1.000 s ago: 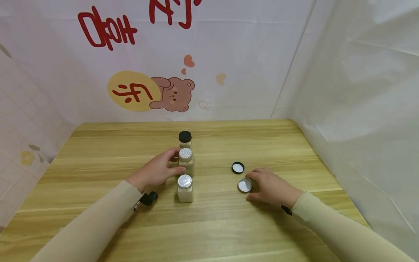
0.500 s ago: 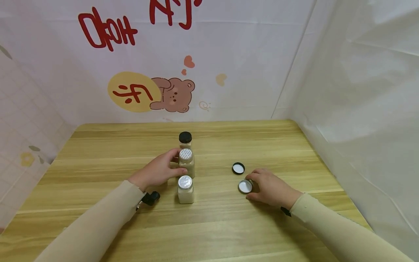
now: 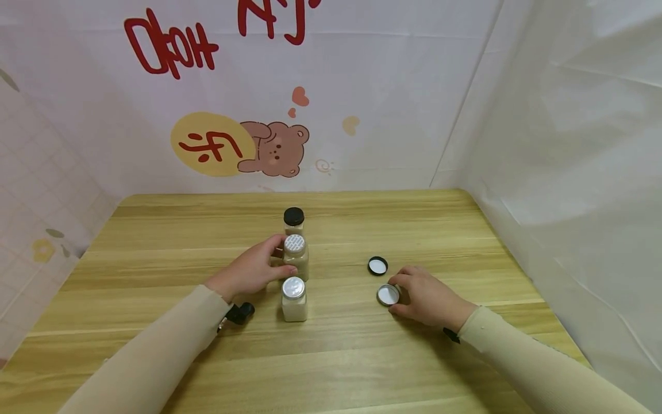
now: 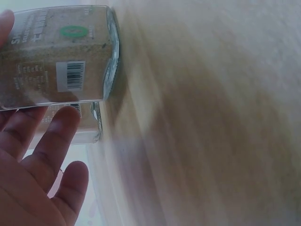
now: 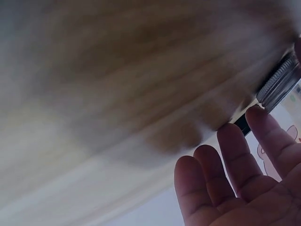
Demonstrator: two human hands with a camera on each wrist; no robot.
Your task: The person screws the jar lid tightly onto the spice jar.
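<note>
My left hand [image 3: 254, 268] grips the middle spice jar [image 3: 296, 265] by its sides, thumb at the front. This clear square jar has a patterned white seal on top; the left wrist view shows its printed label and barcode [image 4: 75, 76]. My right hand [image 3: 428, 296] holds a silver-rimmed lid [image 3: 388, 295] between thumb and fingers. Its white inside faces up, and it is at the table surface. The ribbed lid edge [image 5: 277, 84] shows at the right of the right wrist view. The other fingers there are spread, touching nothing I can make out.
In front of the gripped jar stands a jar with a shiny silver seal [image 3: 294, 300]. Behind it is a jar with a black lid [image 3: 293, 217]. A loose black lid [image 3: 378, 265] lies white side up, just beyond the silver one. Everything is on a wood-grain table [image 3: 331, 368], with a white printed backdrop [image 3: 393, 103] behind.
</note>
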